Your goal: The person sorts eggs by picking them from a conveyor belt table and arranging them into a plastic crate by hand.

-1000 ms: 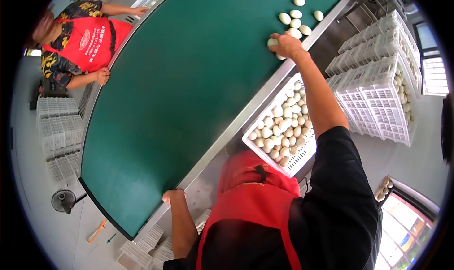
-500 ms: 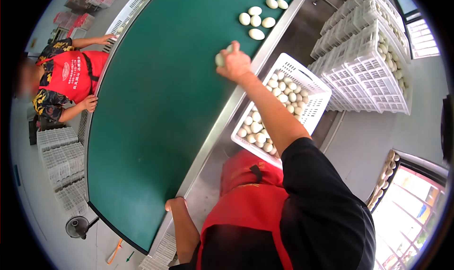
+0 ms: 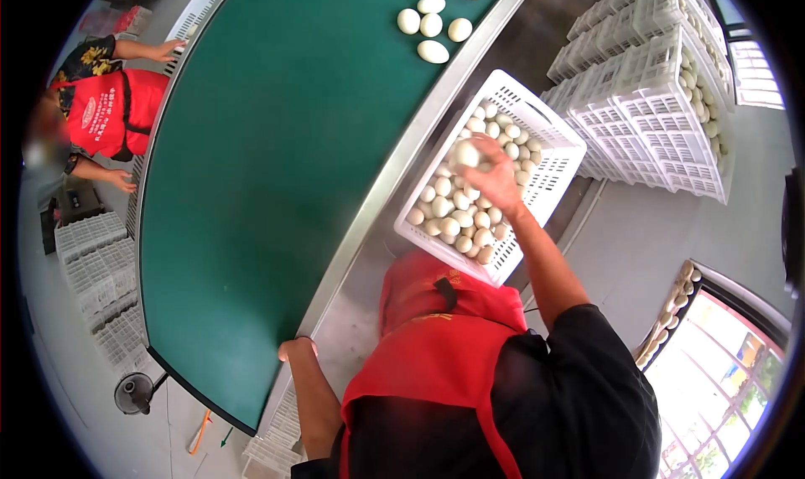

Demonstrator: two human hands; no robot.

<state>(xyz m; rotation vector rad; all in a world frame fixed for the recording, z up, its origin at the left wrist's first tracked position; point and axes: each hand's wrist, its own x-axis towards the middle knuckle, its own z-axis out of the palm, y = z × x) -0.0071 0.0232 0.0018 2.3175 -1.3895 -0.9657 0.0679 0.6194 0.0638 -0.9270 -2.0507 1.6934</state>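
1. The right hand [image 3: 493,176] was above the white crate [image 3: 549,186], its thumb and fingers spread only as wide as the pale egg [image 3: 465,155] between them. The motion blur hid exactly where each fingertip pressed.
2. The pale egg was over the crate's heap of eggs [image 3: 459,201] – whether it touched those below could not be told.
3. The left hand [image 3: 298,347] was at the metal rim [image 3: 350,243] of the green table [image 3: 251,152], near its lower end. It held no egg that could be seen; how tightly the fingers were closed on the rim could not be told.
4. The white crate sat tilted across the view, just beside the metal rim, with slotted walls and many eggs inside.
5. On the green table, 7 loose eggs [image 3: 431,25] lay near the top of the view, close to the metal rim and well apart from the right hand.
6. Across the table a co-worker [image 3: 113,114] in a red apron had 1 hand near a slotted crate [image 3: 201,14] and 1 near the table's far edge.
7. Stacked crates [image 3: 646,119] stood at the right – eggs showed in their open tops – and more crate stacks [image 3: 96,261] stood at the left.
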